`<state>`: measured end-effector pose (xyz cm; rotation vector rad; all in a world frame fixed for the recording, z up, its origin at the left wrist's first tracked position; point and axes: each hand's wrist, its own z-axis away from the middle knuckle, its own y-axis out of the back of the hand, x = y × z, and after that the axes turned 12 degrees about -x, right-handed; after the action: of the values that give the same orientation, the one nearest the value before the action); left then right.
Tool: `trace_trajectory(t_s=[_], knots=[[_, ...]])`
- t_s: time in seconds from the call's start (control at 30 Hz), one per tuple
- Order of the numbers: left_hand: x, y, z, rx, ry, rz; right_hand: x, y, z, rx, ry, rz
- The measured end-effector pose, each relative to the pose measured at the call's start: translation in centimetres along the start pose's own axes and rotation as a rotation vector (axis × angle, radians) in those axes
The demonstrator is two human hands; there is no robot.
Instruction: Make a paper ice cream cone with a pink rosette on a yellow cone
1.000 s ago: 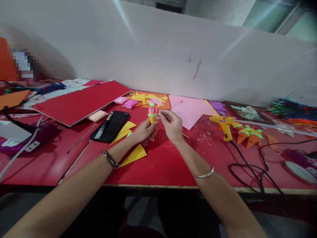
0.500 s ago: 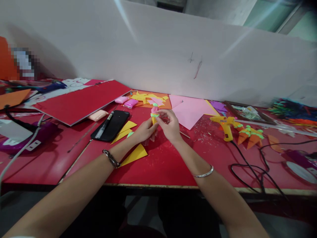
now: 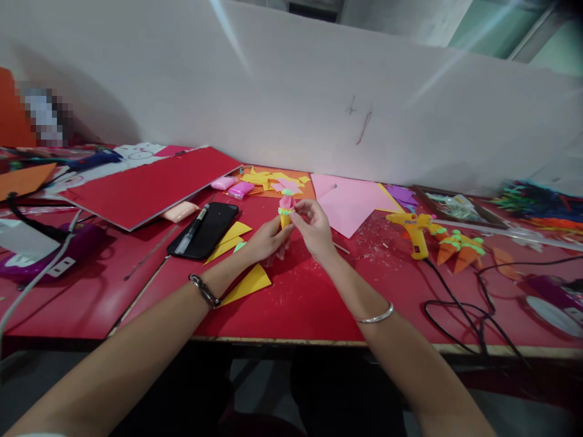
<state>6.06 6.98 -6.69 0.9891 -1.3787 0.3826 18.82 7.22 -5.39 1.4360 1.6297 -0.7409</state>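
Note:
A small craft ice-cream cone [image 3: 286, 203] is upright between my hands, a yellow cone with a pink ball, a pale green band and a green top. My left hand [image 3: 268, 240] is closed round the yellow lower part and hides most of it. At the band's right side, the thumb and fingers of my right hand [image 3: 315, 228] pinch the cone. Yellow paper pieces [image 3: 248, 284] lie beside my left wrist, and a thin stick [image 3: 340, 248] rests just right of my right hand.
Left of my hands lie a black phone [image 3: 203, 230] with a marker on it and a red board [image 3: 155, 185]. To the right are a yellow glue gun [image 3: 412, 232] with looping black cable, orange cones [image 3: 460, 250] and pink paper [image 3: 350, 203]. A white partition [image 3: 282, 91] stands behind.
The cone has shifted slightly to the right and turned a little, showing more of its pink ball. My right fingers have moved a bit around the band; my left hand keeps its hold.

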Motion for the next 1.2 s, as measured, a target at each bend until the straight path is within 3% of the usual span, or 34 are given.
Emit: trace_trajectory(t_s=[0.17, 0.3, 1.2], knots=[[0.23, 0.04, 0.12, -0.004, -0.010, -0.035, 0.29, 0.10, -0.18, -0.103, -0.115, -0.154], [0.55, 0.05, 0.30, -0.008, 0.001, -0.089, 0.13, 0.14, -0.13, -0.210, -0.103, -0.214], [0.64, -0.07, 0.30, -0.014, 0.025, -0.105, 0.28, 0.17, 0.02, -0.186, -0.092, -0.134]])
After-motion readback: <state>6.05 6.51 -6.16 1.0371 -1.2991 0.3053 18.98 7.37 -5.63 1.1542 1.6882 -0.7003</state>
